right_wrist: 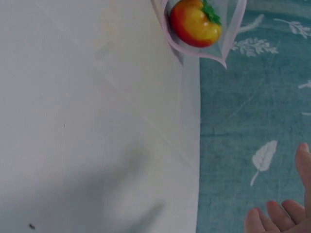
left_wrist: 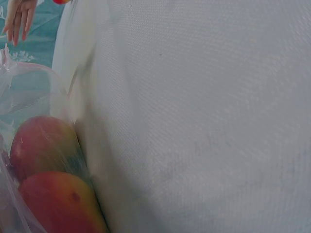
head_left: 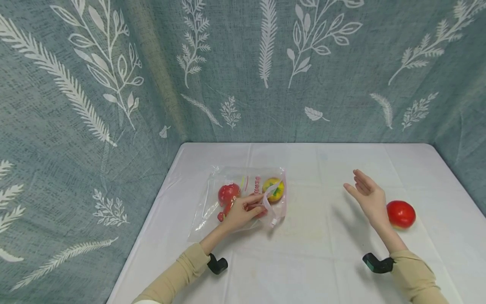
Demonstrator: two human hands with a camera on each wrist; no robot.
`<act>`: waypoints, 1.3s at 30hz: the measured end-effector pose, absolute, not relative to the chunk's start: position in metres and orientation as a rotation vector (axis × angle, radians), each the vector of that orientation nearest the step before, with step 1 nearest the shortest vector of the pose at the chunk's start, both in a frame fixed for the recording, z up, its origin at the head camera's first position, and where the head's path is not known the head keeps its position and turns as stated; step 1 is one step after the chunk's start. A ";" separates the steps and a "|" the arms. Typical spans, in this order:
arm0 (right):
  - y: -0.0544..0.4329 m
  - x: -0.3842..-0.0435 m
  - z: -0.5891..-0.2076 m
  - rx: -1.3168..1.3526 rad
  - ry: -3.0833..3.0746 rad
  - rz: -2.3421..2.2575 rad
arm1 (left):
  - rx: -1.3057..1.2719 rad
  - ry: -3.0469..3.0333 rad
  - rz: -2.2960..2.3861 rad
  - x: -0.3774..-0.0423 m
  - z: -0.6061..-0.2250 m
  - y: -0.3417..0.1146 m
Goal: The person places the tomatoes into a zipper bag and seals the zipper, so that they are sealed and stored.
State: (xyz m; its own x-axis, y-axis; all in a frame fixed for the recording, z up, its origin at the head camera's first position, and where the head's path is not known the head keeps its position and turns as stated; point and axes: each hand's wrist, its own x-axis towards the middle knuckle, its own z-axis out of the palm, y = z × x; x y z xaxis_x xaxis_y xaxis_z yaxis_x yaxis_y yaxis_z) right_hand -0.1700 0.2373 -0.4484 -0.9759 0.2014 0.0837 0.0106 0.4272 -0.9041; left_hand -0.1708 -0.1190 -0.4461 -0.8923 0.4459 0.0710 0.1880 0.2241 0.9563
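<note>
A clear zip bag [head_left: 206, 213] lies on the left half of the table, its pinkish mouth facing right. My left hand [head_left: 243, 211] reaches over it and pinches the bag near the lifted mouth edge. Inside are red fruits [head_left: 228, 193], and close to the mouth sits a yellow-red fruit [right_wrist: 197, 26] with green leaves on top. Through the plastic, the left wrist view shows two red-yellow fruits [left_wrist: 60, 201] side by side. My right hand [head_left: 370, 200] is held above the table with fingers extended, holding nothing. Just right of it rests a red tomato [head_left: 401, 214].
A white cloth [head_left: 303, 261] covers the table. Blue-green curtains [head_left: 243, 114] with white leaf prints stand along the back and both sides. Each wrist carries a black camera mount [head_left: 217, 264].
</note>
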 end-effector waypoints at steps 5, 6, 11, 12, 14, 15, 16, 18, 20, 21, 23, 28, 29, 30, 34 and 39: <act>0.246 -0.165 -0.447 -0.247 -2.495 1.546 | 0.619 2.282 1.732 -0.171 -0.447 -0.120; 0.247 -0.163 -0.447 -0.253 -2.498 1.541 | 0.619 2.279 1.736 -0.171 -0.446 -0.120; 0.257 -0.160 -0.451 -0.255 -2.474 1.539 | 0.613 2.273 1.741 -0.170 -0.446 -0.120; 0.259 -0.160 -0.452 -0.260 -2.469 1.537 | 0.609 2.270 1.741 -0.170 -0.445 -0.120; 0.264 -0.159 -0.454 -0.281 -2.453 1.530 | 0.607 2.265 1.740 -0.170 -0.445 -0.120; 0.266 -0.158 -0.455 -0.288 -2.452 1.527 | 0.605 2.262 1.742 -0.170 -0.446 -0.120; 0.269 -0.158 -0.457 -0.297 -2.429 1.530 | 0.604 2.258 1.745 -0.170 -0.446 -0.120; 0.275 -0.157 -0.456 -0.316 -2.456 1.498 | 0.603 2.250 1.748 -0.171 -0.447 -0.121; 0.285 -0.160 -0.465 -0.329 -2.446 1.482 | 0.610 2.253 1.747 -0.171 -0.448 -0.122; 0.293 -0.162 -0.473 -0.314 -2.455 1.463 | 0.612 2.253 1.748 -0.171 -0.448 -0.122; 0.308 -0.168 -0.491 -0.310 -2.476 1.414 | 0.618 2.256 1.744 -0.171 -0.448 -0.123; 0.339 -0.178 -0.528 -0.345 -2.513 1.293 | 0.629 2.250 1.756 -0.177 -0.465 -0.123; 0.343 -0.177 -0.530 -0.361 -2.520 1.280 | 0.627 2.247 1.760 -0.179 -0.470 -0.123; 0.346 -0.177 -0.532 -0.378 -2.528 1.260 | 0.626 2.245 1.764 -0.180 -0.473 -0.124; 0.354 -0.172 -0.532 -0.449 -2.551 1.222 | 0.613 2.240 1.767 -0.179 -0.469 -0.123; 0.361 -0.166 -0.528 -0.507 -2.546 1.272 | 0.612 2.226 1.766 -0.171 -0.450 -0.122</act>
